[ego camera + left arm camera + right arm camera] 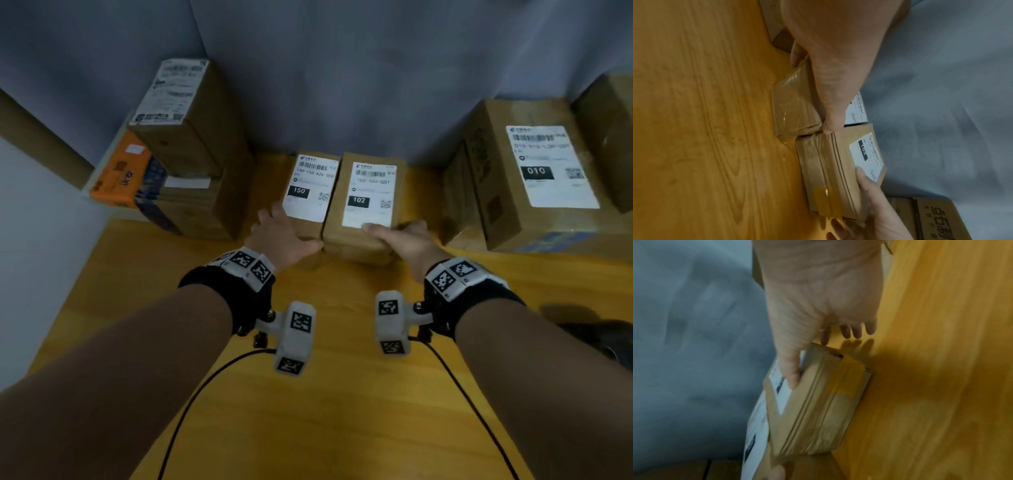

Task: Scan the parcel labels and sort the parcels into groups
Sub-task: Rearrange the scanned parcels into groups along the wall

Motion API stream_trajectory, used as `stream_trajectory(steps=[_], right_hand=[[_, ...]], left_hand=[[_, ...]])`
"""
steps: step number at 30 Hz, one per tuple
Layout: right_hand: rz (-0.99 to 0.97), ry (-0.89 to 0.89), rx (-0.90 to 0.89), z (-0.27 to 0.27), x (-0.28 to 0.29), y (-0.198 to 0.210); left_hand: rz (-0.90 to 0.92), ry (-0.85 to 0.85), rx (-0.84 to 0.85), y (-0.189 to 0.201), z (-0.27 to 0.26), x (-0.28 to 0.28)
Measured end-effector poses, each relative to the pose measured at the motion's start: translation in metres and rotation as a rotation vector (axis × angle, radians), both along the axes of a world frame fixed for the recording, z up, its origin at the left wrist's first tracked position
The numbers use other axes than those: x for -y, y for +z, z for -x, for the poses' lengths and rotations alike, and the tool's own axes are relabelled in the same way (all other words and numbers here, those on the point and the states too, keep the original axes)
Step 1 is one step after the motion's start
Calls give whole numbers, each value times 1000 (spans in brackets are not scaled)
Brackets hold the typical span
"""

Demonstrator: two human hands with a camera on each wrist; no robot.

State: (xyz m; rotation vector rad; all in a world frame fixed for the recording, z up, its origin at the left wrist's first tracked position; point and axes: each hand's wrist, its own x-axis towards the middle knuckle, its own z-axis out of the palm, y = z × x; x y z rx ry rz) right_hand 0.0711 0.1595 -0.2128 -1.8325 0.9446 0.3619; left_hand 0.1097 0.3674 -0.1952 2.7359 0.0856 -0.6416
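Note:
Two small brown parcels lie side by side at the back middle of the yellow table [308, 411]. The left parcel [310, 185] [795, 107] bears a label reading 150. The right parcel [368, 192] [828, 170] [818, 410] is labelled 102. My left hand [284, 236] [828, 65] grips the near end of the 150 parcel, thumb along one edge and fingers round the left side. My right hand [407, 240] [818, 296] holds the near right corner of the 102 parcel, thumb on its label and fingers behind its right side.
A stack of brown boxes [191, 154] with an orange box [120, 171] beside it stands at the back left. A large box labelled 010 [534, 171] and another box [609, 137] stand at the back right. A dark object [596, 332] lies at the right edge.

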Motion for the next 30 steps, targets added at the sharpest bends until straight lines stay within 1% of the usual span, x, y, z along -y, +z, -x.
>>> stream_trajectory(steps=[2,4,6,8,9,12,15,17,19,23,26,30], right_hand=[[-212,-87,79,6,-9,-1],[-350,-145,97,8,-19,0],[-363,-174,128,9,-25,2],[-325,-190,192,10,-28,9],[-281,-171,225,12,-29,15],[-137,-85,315,21,-31,42],[-66,-11,422,34,-29,78],[-48,4,510,44,-23,104],[-86,15,595,53,-10,127],[-153,19,736,80,26,169],[-149,4,792,105,69,193],[-114,-5,819,144,147,217]], left_hand=[[-68,-17,7,2,3,-6],[-131,-43,15,5,3,-11],[-171,-53,12,9,1,-16],[-147,-60,17,17,0,-19],[-120,-51,32,22,-1,-19],[23,-29,94,41,-2,-14],[305,38,158,64,3,-6],[501,84,209,83,13,2],[621,102,246,101,23,12],[778,96,309,129,44,46],[849,70,335,141,59,90],[841,-1,388,154,90,167]])
